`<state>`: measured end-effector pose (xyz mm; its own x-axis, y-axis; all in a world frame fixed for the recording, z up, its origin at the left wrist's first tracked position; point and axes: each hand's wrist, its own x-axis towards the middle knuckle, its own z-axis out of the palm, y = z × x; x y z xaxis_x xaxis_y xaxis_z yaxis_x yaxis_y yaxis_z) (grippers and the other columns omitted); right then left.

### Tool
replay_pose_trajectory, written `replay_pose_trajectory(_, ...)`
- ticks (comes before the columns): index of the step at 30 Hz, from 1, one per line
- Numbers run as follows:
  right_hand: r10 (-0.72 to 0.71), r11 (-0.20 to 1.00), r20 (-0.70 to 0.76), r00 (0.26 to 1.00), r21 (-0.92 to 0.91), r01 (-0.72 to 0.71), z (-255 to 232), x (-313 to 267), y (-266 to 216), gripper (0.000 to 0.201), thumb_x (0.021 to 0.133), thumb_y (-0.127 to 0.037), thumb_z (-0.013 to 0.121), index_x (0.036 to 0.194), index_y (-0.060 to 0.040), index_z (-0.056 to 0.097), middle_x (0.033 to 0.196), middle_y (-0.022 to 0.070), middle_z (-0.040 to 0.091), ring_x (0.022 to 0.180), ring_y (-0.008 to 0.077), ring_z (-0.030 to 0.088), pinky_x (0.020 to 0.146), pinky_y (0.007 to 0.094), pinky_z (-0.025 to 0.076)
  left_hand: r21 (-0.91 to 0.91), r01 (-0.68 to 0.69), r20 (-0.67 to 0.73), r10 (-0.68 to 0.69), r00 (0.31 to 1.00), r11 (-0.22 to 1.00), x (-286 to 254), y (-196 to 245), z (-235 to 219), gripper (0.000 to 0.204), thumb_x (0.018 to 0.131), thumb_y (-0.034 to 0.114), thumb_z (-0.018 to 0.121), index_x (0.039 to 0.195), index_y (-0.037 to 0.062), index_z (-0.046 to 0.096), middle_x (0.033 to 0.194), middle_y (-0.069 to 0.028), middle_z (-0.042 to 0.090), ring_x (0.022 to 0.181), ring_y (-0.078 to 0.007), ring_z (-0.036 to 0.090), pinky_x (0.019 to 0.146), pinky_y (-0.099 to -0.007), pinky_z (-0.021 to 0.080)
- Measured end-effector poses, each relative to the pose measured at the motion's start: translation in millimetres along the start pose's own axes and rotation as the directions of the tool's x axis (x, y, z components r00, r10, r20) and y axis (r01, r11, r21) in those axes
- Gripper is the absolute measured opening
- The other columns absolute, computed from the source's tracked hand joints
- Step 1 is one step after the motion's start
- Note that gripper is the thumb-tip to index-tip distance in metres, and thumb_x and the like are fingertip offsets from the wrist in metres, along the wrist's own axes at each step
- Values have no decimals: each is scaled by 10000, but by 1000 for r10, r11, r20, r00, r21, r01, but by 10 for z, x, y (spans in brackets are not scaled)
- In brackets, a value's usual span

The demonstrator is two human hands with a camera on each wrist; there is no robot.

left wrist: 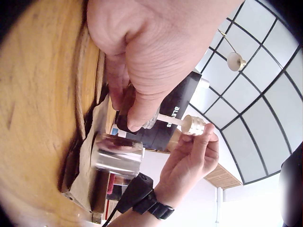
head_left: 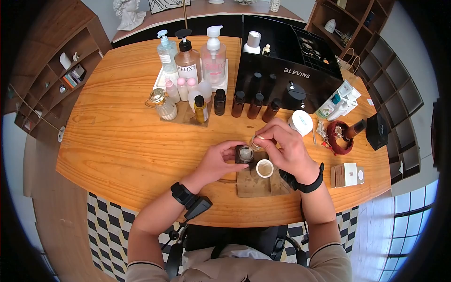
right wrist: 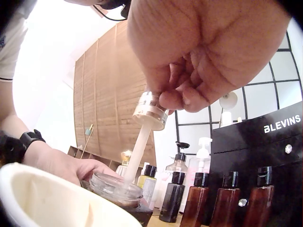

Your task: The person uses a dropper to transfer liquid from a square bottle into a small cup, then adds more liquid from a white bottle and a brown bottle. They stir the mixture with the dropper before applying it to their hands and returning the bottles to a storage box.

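Observation:
My left hand [head_left: 217, 160] grips a small dark jar [head_left: 244, 159], thumb on the near side and fingers around the far side. Its clear glass mouth [right wrist: 116, 184] is uncovered. With thumb and fingertips, my right hand [head_left: 289, 149] pinches the metallic gold cap [right wrist: 150, 111] of an applicator above the jar. From that cap a pale, translucent stem [right wrist: 139, 151] slants down into the jar's mouth. Beside the jar stands a cup with a white rim [head_left: 264, 176] and a shiny silver outside [left wrist: 118, 155]; inside it looks beige.
Under the cup lies a brown cardboard piece [head_left: 251, 187]. Beyond my hands stand several dark bottles [head_left: 256, 106] and a black BLEVINS box [head_left: 282, 77]. Pump bottles [head_left: 188, 63] stand at the back left. Rightward are a white tub [head_left: 301, 123], a red ring-shaped band [head_left: 334, 143] and small boxes [head_left: 347, 175].

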<state>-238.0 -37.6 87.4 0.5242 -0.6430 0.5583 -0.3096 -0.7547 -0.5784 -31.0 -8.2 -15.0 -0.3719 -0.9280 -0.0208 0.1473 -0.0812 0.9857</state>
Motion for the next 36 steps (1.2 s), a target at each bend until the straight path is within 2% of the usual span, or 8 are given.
replay_pose_trajectory(14,10,1000,98,995,-5,-9,18,13,-14,116,865,-36,729,872,31,635,841,120,603,751,309,623,651,374,500,3,-20,8,20,1000,1000,5,-17,-5,568,806,-19,814,1322,6,577,1179,-55,677,1065,-114,641,968,-290,525)
replay_pose_trajectory(17,50,999,115,992,-15,-49,31,14,-19,130,864,-49,738,876,34,638,841,122,602,743,311,623,647,375,499,-16,-19,6,19,1000,1000,6,-16,1,566,804,-21,815,1317,3,577,1181,-55,676,1067,-115,640,969,-291,525)
replay_pose_trajectory(20,52,999,118,992,-7,-51,36,13,-11,139,869,-55,741,879,36,636,848,116,606,728,291,620,639,363,497,-15,-24,2,25,1000,1000,6,-14,5,566,803,-21,817,1315,1,576,1184,-56,674,1067,-116,640,969,-289,525)
replay_pose_trajectory(22,70,995,80,994,70,-75,40,7,-11,146,866,-57,752,890,33,640,859,103,608,705,249,614,622,335,494,-20,-38,7,38,999,999,11,-34,-3,562,805,-19,815,1315,0,578,1187,-56,673,1067,-115,640,968,-286,525)
replay_pose_trajectory(25,40,998,25,999,53,-41,32,13,-10,149,861,-56,763,904,27,647,870,91,610,692,206,606,607,306,490,-22,-22,9,22,1000,1000,0,-1,3,557,809,-17,813,1315,0,580,1187,-55,674,1068,-114,642,968,-286,525)
replay_pose_trajectory(32,22,1000,-8,1000,22,-22,12,7,5,161,860,-69,771,933,13,654,893,90,620,694,190,610,606,289,498,-39,-37,12,37,999,999,8,-22,0,564,809,-14,813,1322,4,581,1180,-51,678,1059,-114,645,967,-286,525)
replay_pose_trajectory(36,0,1000,-26,1000,4,1,0,-1,41,151,865,-71,764,930,4,650,904,95,630,714,210,631,616,299,511,-7,-33,2,33,999,999,5,-15,-1,571,808,-14,814,1327,5,578,1176,-51,678,1052,-112,646,964,-284,525)
